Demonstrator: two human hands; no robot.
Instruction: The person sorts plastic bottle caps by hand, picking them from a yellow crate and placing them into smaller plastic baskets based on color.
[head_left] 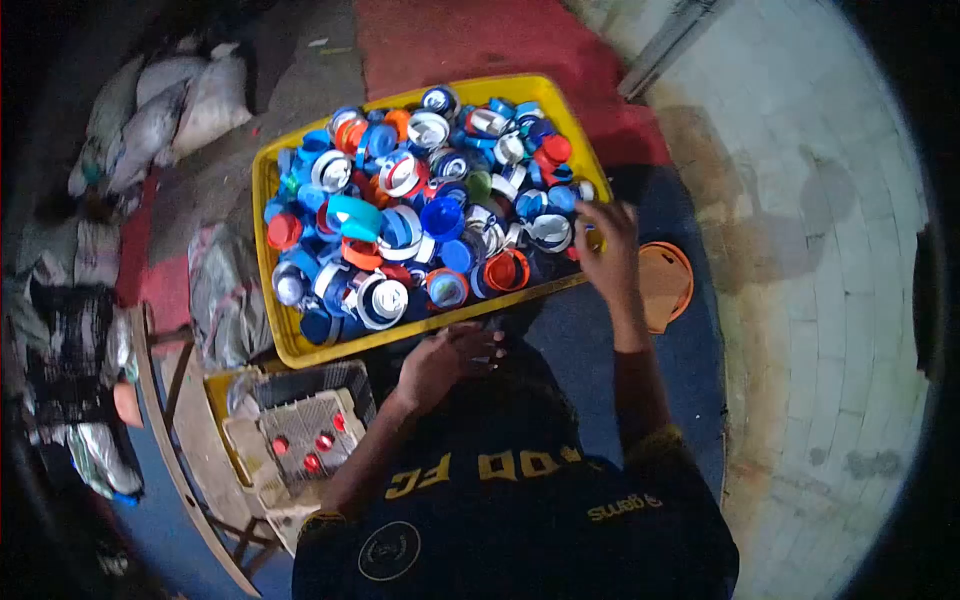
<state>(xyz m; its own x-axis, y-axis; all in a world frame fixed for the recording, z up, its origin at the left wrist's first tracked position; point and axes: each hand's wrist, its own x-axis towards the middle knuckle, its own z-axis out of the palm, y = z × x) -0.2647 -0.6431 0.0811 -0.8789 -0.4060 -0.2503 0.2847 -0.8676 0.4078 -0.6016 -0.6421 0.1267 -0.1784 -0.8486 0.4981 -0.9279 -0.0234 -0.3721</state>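
Observation:
A yellow tray [430, 327] heaped with plastic caps and lids [440, 215] in blue, white, red, orange and teal lies in front of me. My right hand [608, 245] is at the tray's near right corner, beside the caps. Its thumb and forefinger are apart, with no cap visible between them. Just below the tray's near rim is my left hand [447, 366], its fingers stretched to the right and holding nothing I can see.
An orange lid-like container [665, 285] sits right of the tray. At lower left, a beige plastic basket [305, 430] holds several red caps beside a wooden frame [165, 440]. Filled sacks [210, 105] lie at upper left. A pale tiled wall [800, 330] rises on the right.

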